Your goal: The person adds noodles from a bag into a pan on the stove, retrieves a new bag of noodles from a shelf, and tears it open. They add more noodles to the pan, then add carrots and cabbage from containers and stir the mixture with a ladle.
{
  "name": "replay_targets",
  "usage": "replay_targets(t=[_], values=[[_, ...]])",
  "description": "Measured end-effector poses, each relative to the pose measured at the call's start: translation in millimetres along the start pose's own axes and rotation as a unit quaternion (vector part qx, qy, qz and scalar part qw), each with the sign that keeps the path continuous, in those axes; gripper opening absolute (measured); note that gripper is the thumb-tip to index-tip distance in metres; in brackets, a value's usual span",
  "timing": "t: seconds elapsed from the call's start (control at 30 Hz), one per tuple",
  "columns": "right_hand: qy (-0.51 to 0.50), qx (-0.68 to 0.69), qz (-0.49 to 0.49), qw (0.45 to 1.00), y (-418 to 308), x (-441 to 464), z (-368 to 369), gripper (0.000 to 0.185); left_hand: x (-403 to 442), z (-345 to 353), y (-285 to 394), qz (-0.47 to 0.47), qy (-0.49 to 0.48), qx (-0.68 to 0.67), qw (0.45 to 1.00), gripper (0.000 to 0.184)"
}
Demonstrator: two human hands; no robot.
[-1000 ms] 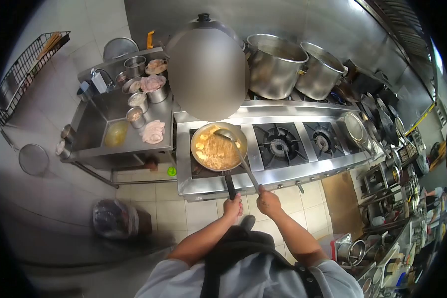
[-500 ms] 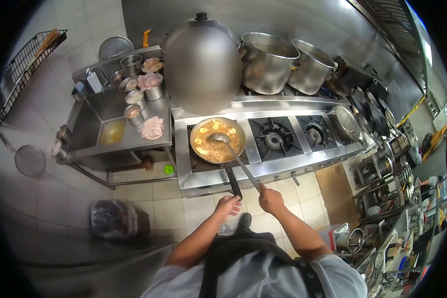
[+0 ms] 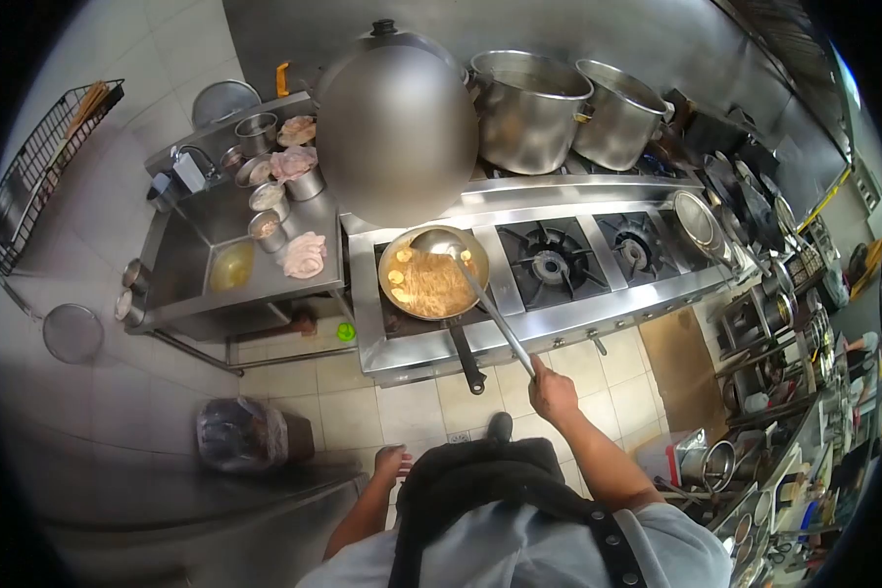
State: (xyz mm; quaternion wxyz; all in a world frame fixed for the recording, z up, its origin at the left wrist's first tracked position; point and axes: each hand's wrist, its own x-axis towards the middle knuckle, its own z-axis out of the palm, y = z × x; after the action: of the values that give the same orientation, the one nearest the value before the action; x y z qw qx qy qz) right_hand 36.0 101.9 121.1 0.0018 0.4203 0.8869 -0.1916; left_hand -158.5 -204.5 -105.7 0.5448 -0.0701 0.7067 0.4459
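My right hand (image 3: 554,390) is wrapped round the end of a long-handled metal ladle (image 3: 501,318). The ladle's bowl dips into the far side of a frying pan (image 3: 476,290). Brown, saucy food (image 3: 439,284) with several pale yellow round pieces fills the pan, which sits on the leftmost front burner. Its black handle (image 3: 468,362) points toward me with no hand on it. Down by the left side of my apron, my left hand (image 3: 392,463) is held with fingers loosely apart and nothing visible in it.
Two front burners (image 3: 551,265) lie right of the pan. Tall steel pots (image 3: 529,122) stand behind. On the left, a steel sink counter (image 3: 318,211) bears raw pale meat (image 3: 305,255) and small containers. A lined bin (image 3: 240,434) is on the floor, lower left.
My left hand has drawn back from beside the pan handle to my body. The ladle's bowl has moved from the pan's middle to its far side.
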Motion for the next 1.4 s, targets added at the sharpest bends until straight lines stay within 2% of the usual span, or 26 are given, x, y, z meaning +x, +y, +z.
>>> replay_targets(t=[0.07, 0.2, 0.3, 0.33, 0.37, 0.4, 0.43, 0.47, 0.5, 0.53, 0.57, 0.6, 0.67, 0.7, 0.73, 0.77, 0.8, 0.83, 0.87, 0.93, 1.0, 1.1, 1.23, 1.3, 1.37, 1.4], values=[[0.005, 0.014, -0.005, 1.0, 0, 16, 4, 0.039, 19, -15, -29, -0.077, 0.04, -0.051, 0.995, 0.032], [0.009, 0.033, -0.024, 0.999, 15, 41, 11, 0.038, 36, -35, -56, -0.067, 0.069, -0.029, 0.995, 0.027], [0.0, 0.071, -0.035, 0.997, 41, 44, 1, 0.04, 64, -62, -85, -0.075, 0.024, -0.093, 0.993, 0.021], [0.024, 0.134, -0.073, 0.988, 58, 44, 4, 0.04, 79, -65, -98, -0.087, 0.025, -0.119, 0.989, 0.02], [0.051, 0.195, -0.112, 0.973, 70, 56, 1, 0.04, 66, -62, -97, -0.033, 0.002, -0.102, 0.994, 0.021], [-0.053, 0.334, -0.063, 0.939, 68, 61, -25, 0.04, 51, -61, -93, 0.023, -0.019, -0.08, 0.996, 0.022], [-0.154, 0.463, -0.014, 0.873, 61, 61, -57, 0.041, 50, -61, -97, -0.021, -0.117, -0.236, 0.964, 0.028], [-0.177, 0.58, -0.027, 0.795, 64, 69, -71, 0.042, 42, -55, -92, -0.092, -0.197, -0.371, 0.903, 0.034], [-0.169, 0.587, -0.034, 0.791, 68, 81, -86, 0.042, 29, -43, -108, 0.152, -0.034, 0.018, 0.988, 0.051], [-0.2, 0.674, -0.042, 0.71, 72, 93, -103, 0.042, 21, -31, -98, 0.154, -0.032, 0.077, 0.985, 0.053], [-0.231, 0.749, -0.05, 0.619, 76, 105, -120, 0.043, 38, -27, -79, -0.134, -0.149, -0.275, 0.94, 0.041], [-0.222, 0.772, -0.059, 0.593, 77, 120, -140, 0.044, 31, -15, -72, -0.072, 0.027, -0.138, 0.987, 0.041], [-0.177, 0.791, -0.125, 0.573, 79, 168, -176, 0.044, 29, 8, -56, -0.044, 0.103, -0.094, 0.989, 0.04], [-0.143, 0.757, -0.125, 0.626, 76, 197, -203, 0.04, 28, 18, -44, -0.029, 0.124, -0.083, 0.988, 0.04], [-0.082, 0.693, -0.116, 0.706, 70, 228, -234, 0.038, 26, 30, -33, -0.011, 0.139, -0.073, 0.988, 0.04], [0.015, 0.578, -0.149, 0.802, 67, 264, -258, 0.037, 23, 41, -23, 0.006, 0.152, -0.061, 0.987, 0.04], [0.087, 0.506, -0.175, 0.84, 61, 298, -283, 0.041, 19, 52, -18, 0.021, 0.162, -0.052, 0.985, 0.04], [0.147, 0.443, -0.19, 0.864, 59, 337, -300, 0.044, 15, 61, -15, 0.035, 0.172, -0.039, 0.984, 0.04], [0.248, 0.308, -0.22, 0.892, 62, 379, -313, 0.051, 11, 69, -18, 0.051, 0.181, -0.023, 0.982, 0.04], [0.44, 0.151, -0.175, 0.868, 61, 455, -320, 0.045, 6, 81, -26, 0.086, 0.189, 0.012, 0.978, 0.04], [0.314, 0.105, -0.121, 0.936, 53, 488, -356, 0.035, 2, 95, -24, 0.093, 0.198, 0.047, 0.975, 0.04], [0.268, 0.06, -0.109, 0.955, 42, 504, -375, 0.024, 0, 103, -9, 0.092, 0.19, 0.065, 0.975, 0.04], [0.304, 0.054, -0.108, 0.945, 44, 520, -360, 0.02, 10, 107, 14, 0.11, 0.159, 0.094, 0.977, 0.04], [0.343, -0.018, -0.143, 0.928, 47, 507, -340, 0.017, 16, 107, 28, 0.121, 0.133, 0.119, 0.976, 0.04], [0.34, -0.026, -0.136, 0.93, 45, 484, -319, 0.019, 25, 106, 41, 0.137, 0.097, 0.151, 0.974, 0.04], [0.374, -0.035, -0.156, 0.913, 48, 466, -298, 0.024, 31, 105, 48, 0.146, 0.076, 0.169, 0.972, 0.04]])
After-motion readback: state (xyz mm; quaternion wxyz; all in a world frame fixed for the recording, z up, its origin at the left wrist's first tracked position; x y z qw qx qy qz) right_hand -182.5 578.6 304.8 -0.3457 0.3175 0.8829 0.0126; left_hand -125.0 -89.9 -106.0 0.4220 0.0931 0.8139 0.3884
